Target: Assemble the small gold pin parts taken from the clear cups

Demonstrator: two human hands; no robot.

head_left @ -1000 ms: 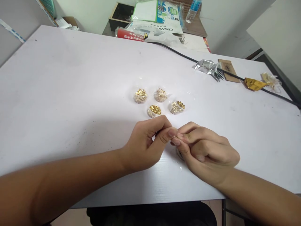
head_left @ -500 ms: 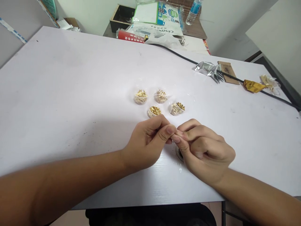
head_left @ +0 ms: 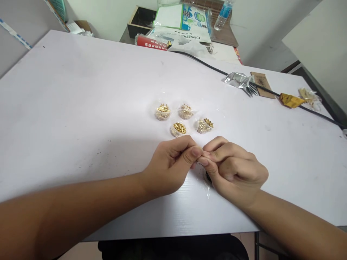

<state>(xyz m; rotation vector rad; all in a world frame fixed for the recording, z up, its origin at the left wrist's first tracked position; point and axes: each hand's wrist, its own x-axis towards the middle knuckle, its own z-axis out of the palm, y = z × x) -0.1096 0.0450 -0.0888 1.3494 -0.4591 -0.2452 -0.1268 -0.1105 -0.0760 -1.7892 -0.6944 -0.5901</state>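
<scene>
Right bare hand (head_left: 238,169) shifted slightly leftward, meeting left bare hand (head_left: 176,164); both pinched thumb-to-finger, contents hidden. Slim gold-coloured metal pins (head_left: 179,127) lay beyond in clear plastic cups (head_left: 162,116): seemingly light, stiff, slippery; best held mid-shaft.

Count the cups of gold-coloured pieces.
4: back-left cup, back-right cup, front-left cup, front-right cup. Another dish, mostly hidden by the right hand: contents unclear.
</scene>
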